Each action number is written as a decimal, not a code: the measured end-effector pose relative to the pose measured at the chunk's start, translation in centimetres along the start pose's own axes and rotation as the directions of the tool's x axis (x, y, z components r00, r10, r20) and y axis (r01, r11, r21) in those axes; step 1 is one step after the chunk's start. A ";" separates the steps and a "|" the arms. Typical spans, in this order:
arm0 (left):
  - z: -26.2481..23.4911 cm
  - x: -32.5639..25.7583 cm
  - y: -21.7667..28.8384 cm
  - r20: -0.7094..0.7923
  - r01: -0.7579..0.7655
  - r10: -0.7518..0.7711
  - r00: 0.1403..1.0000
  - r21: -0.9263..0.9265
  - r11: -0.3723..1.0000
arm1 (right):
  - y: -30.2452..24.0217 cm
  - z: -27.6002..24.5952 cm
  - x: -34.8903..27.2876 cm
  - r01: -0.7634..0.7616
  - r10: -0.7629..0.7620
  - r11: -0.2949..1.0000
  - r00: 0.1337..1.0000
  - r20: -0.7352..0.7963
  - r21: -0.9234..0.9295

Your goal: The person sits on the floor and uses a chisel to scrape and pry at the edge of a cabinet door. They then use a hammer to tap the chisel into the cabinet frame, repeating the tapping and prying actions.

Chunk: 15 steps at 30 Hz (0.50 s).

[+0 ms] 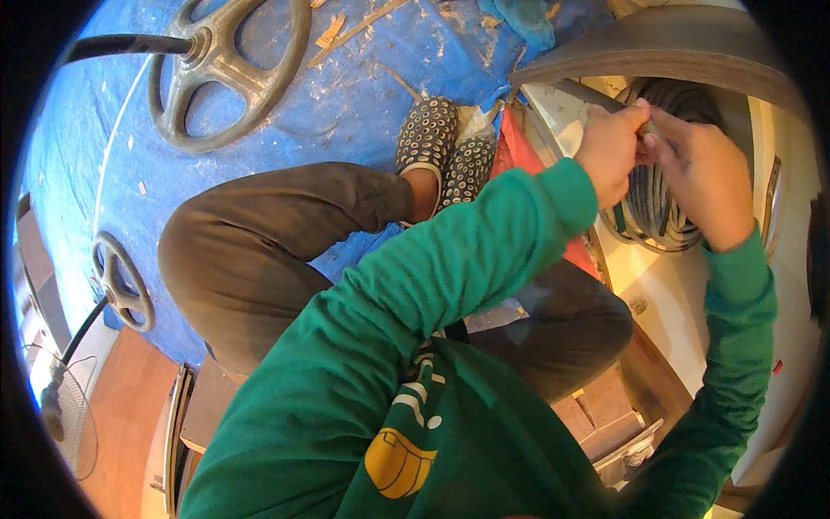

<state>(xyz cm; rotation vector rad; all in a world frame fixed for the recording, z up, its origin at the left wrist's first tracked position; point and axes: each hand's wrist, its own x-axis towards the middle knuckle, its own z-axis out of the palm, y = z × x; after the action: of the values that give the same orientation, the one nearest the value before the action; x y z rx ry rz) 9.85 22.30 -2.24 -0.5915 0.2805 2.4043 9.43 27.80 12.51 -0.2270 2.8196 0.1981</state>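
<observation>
My left hand (607,149) and my right hand (707,177) meet at the upper right, fingers closed and fingertips touching. Between them is a small piece, mostly hidden, that I cannot make out. A dark grey tube-like length (590,93) runs up to the fingers from the left; whether they grip it is unclear. Just below and behind the hands hangs a thick coil of grey cable (650,203), inside a pale open compartment (666,285). Over the hands arches a dark curved panel (666,48).
A blue tarp (346,104) with wood scraps covers the floor at the left. Two spoked handwheels stand there, one large (226,65) and one smaller (123,281). A wire-caged fan (69,415) is at the lower left. Red fabric (517,147) lies beside my spotted shoes (430,134).
</observation>
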 end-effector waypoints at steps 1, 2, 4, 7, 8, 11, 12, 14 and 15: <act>-0.6 0.2 0.1 0.007 0.006 -0.006 1.000 0.007 1.000 | -0.2 0.6 0.0 -0.004 0.004 1.000 1.000 -0.002 -0.014; -0.9 0.2 0.2 0.012 0.010 -0.010 1.000 0.013 1.000 | -0.3 0.9 0.1 -0.005 0.005 1.000 1.000 -0.004 -0.027; -0.6 0.2 0.0 -0.019 0.021 -0.021 1.000 0.009 1.000 | -0.9 0.0 0.0 -0.024 0.024 1.000 0.999 0.027 0.002; -0.3 -0.4 0.8 -0.003 0.010 -0.010 1.000 -0.004 1.000 | -0.7 0.2 0.4 -0.022 0.020 0.998 0.999 0.031 0.051; 0.0 -0.5 0.8 0.027 0.011 -0.011 1.000 -0.012 1.000 | -0.5 0.0 0.3 -0.028 0.027 0.998 0.999 0.022 0.057; -1.2 0.1 0.5 0.025 0.029 -0.030 0.999 0.046 0.999 | -0.6 0.8 0.3 -0.023 0.023 1.000 0.999 0.045 0.011; -1.2 0.2 0.5 0.027 0.023 -0.025 0.999 0.045 0.999 | -0.8 0.6 0.2 -0.029 0.029 1.000 0.999 0.038 0.000; -1.2 0.0 0.6 0.027 0.014 -0.016 1.000 0.044 0.999 | -1.1 0.6 0.2 -0.040 0.041 0.999 0.999 0.026 -0.017; -1.1 0.0 0.7 0.042 0.014 -0.015 0.999 0.029 0.999 | -0.9 0.5 0.3 -0.030 0.029 1.000 0.999 0.018 0.002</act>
<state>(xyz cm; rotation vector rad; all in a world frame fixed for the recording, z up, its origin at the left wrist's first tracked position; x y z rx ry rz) 9.77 21.37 -3.13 -0.5282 0.2908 2.3918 9.46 26.97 11.82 -0.1824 2.8065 0.2031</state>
